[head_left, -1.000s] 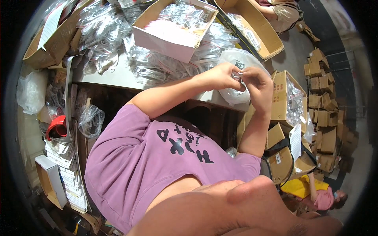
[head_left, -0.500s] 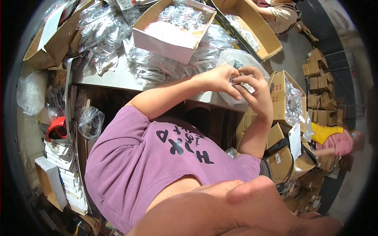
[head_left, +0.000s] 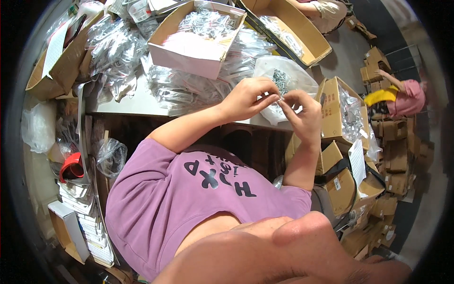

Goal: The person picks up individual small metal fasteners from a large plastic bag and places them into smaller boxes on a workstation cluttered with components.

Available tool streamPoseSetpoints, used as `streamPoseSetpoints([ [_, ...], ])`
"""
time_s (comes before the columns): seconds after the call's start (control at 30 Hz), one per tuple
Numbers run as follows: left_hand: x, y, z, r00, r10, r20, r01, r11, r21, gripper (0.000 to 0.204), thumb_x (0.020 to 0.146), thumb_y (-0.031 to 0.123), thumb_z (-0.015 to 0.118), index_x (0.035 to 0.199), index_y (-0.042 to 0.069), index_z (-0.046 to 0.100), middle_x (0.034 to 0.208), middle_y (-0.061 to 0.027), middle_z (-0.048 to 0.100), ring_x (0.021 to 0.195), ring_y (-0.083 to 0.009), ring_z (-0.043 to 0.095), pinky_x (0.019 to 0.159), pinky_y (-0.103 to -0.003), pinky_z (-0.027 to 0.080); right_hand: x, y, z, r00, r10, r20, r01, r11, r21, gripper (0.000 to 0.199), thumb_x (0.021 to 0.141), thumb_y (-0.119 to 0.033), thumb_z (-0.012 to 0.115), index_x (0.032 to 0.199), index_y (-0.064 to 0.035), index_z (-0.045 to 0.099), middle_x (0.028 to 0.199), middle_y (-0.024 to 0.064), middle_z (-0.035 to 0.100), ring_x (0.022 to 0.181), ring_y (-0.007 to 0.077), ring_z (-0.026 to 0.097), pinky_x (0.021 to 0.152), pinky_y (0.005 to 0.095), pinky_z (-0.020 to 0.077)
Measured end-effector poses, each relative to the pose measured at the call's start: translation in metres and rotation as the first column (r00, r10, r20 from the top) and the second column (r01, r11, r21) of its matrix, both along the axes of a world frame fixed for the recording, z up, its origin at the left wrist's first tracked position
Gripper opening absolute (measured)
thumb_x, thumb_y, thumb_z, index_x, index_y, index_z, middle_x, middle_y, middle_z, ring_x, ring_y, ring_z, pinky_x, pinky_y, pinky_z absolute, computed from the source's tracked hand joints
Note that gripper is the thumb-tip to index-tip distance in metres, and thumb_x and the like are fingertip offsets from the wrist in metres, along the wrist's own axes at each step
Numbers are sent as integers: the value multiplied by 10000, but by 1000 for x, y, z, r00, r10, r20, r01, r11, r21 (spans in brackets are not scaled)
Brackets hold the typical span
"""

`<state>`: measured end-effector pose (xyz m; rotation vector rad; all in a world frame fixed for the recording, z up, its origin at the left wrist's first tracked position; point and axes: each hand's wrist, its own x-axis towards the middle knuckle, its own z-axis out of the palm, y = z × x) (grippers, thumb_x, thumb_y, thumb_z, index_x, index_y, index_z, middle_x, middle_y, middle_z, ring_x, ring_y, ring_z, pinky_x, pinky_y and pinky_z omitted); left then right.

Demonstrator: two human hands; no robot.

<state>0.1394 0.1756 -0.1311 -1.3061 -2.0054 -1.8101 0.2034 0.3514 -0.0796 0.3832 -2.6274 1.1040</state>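
Note:
My left hand (head_left: 249, 98) and my right hand (head_left: 305, 116) meet at the fingertips above the table's front edge. Both are closed in a pinch, and whatever sits between the fingertips is too small to name. Just behind them lies a clear plastic bag (head_left: 306, 81) holding many small metal pieces (head_left: 280, 81) that look like screws. Left of my left hand, a heap of clear zip bags with red strips (head_left: 182, 90) covers part of the table. A white-sided cardboard box (head_left: 184, 61) stands on that heap, filled with more small packets (head_left: 208, 22).
At the back right is a long open carton (head_left: 312, 45) with packets inside. Beside my right arm stands a carton of clear packets (head_left: 331, 111). A red ring-shaped object (head_left: 72, 166) sits at the left above stacked papers. Other people work beyond, one in pink (head_left: 409, 97) near piled cartons.
My hands have gone from a loose, cupped meeting to a tight fingertip pinch, my right fingers lower. The metal pieces in the bag show more. The person in pink now reaches up toward the cartons.

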Motion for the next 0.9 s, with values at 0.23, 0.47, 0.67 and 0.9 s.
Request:
streamPoseSetpoints([
  [0.23,11,-6,-5,986,130,-109,-131,991,-6,79,812,61,648,831,29,579,767,-117,576,721,-315,568,635,-371,468,3,-13,-8,996,64,-61,-60,996,62,67,789,-35,657,840,-18,618,755,122,590,635,261,582,562,328,451],
  [0.47,13,-33,34,940,135,-312,-172,981,-93,86,789,57,660,825,31,587,769,-107,572,717,-307,573,634,-382,469,7,-16,-6,991,82,-104,-94,988,-122,73,766,-4,693,819,-3,643,718,95,609,609,177,585,574,275,457],
  [0.67,-74,-79,103,748,348,-565,-491,863,-118,123,821,148,646,893,50,666,732,-124,628,669,-290,620,601,-359,484,-6,0,-19,993,-68,-92,40,961,-275,109,803,-48,692,870,25,645,739,69,637,675,113,587,638,229,462],
  [0.9,-76,-165,113,731,631,-260,-681,648,-340,217,875,212,568,1017,55,617,816,-153,660,770,-313,641,679,-400,498,-16,-2,-36,991,-126,-34,124,991,-59,138,837,-114,667,900,8,653,783,103,653,646,152,599,602,268,478],
])
